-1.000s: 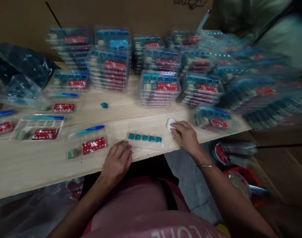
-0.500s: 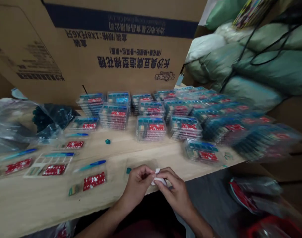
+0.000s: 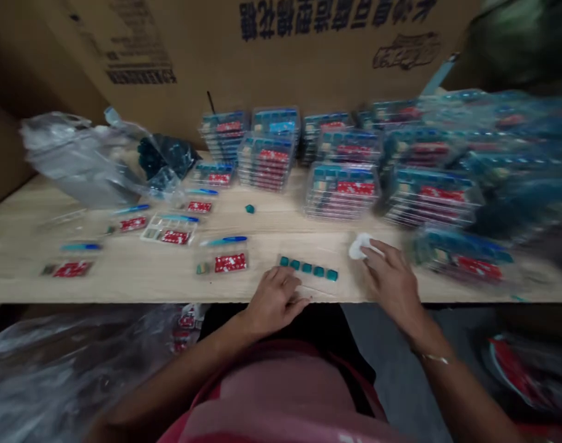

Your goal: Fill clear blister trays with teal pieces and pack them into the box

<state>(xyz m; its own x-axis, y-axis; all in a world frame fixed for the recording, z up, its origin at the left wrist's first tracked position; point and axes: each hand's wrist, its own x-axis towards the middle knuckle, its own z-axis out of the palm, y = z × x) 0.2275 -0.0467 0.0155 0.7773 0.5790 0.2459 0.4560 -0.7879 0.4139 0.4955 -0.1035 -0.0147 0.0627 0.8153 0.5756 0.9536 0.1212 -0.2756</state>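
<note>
A clear plastic tray (image 3: pixel 315 290) lies at the table's front edge, with a row of several teal gem-like pieces (image 3: pixel 307 268) along its back. My left hand (image 3: pixel 274 300) rests at its left front corner, fingers loosely bent and thumb apart, gripping nothing I can see. To the right, my right hand (image 3: pixel 394 280) pinches a white crumpled wad like tissue (image 3: pixel 358 247) at the tabletop. Left of the tray is another clear case with a red dotted packet (image 3: pixel 230 263), a blue pen (image 3: pixel 228 240) and a small greenish piece (image 3: pixel 202 268).
Stacks of filled clear cases (image 3: pixel 340 191) stand along the back and right. Further cases with red packets (image 3: pixel 176 237) lie to the left. One loose teal piece (image 3: pixel 249 209) sits mid-table. A plastic bag (image 3: pixel 91 157) and a large cardboard box (image 3: pixel 207 55) are behind.
My hands have parted: the right carried the white wad rightward to the tabletop, while the left moved to the tray. The row of teal pieces is now uncovered. The view has shifted downward.
</note>
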